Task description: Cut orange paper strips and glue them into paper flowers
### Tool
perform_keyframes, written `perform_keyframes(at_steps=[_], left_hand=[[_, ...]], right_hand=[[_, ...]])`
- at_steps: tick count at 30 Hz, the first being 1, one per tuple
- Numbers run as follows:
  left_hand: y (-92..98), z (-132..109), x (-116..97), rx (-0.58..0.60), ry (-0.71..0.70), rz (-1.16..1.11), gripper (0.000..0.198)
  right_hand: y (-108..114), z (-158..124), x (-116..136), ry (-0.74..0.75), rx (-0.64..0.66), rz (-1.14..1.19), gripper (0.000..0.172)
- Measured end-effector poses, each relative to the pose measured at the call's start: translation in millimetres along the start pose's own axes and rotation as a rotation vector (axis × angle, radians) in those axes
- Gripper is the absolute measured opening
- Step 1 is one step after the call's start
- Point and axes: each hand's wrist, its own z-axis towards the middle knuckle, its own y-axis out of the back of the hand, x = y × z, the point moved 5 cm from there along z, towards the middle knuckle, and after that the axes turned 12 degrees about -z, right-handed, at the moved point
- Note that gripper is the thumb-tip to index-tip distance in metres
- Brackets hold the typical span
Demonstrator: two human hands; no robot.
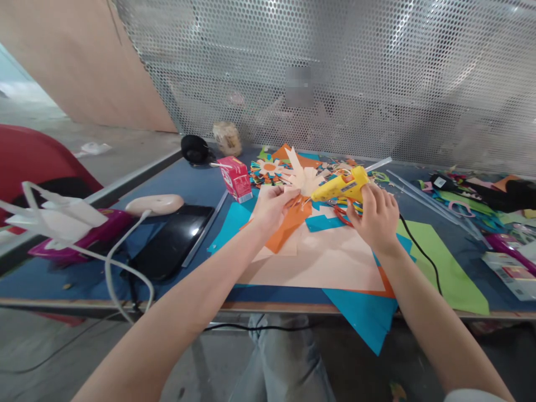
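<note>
My left hand [273, 205] pinches a pale peach cut-paper flower [302, 176] and holds it up above the table. In my right hand [376, 216] is a yellow hot glue gun [341, 187], fingers wrapped round its grip. The gun's nozzle points left at the base of the paper flower, close to my left fingers. A black cord [420, 250] runs from the gun over the table's front edge. Under both hands lie sheets of peach paper [318, 262], orange paper [288, 226] and teal paper [364, 315].
A red-and-white carton [235, 177] stands left of the hands, with finished paper flowers [268, 169] behind it. A black tablet [173, 240], a green sheet [444, 268], red scissors [343, 215] and scraps at the right lie on the blue table [62, 276]. Perforated metal screen behind.
</note>
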Motion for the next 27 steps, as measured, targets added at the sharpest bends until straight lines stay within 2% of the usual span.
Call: perform_keyframes(at_steps=[7,21,27], left_hand=[[2.4,2.2,-1.4,0.011,-0.023,0.049,0.023],[-4.6,-1.0,-4.3,0.049,-0.017,-0.011,0.020],[-1.0,-0.4,-3.8,-0.010,-0.022,-0.009,0.021]], right_hand=[[-3.1,-0.6,1.0,0.011,0.067,0.032,0.040],[5.2,2.9,3.7,0.069,-0.019,-0.014,0.038],[5.9,3.4,1.4,0.059,-0.018,-0.037,0.038]])
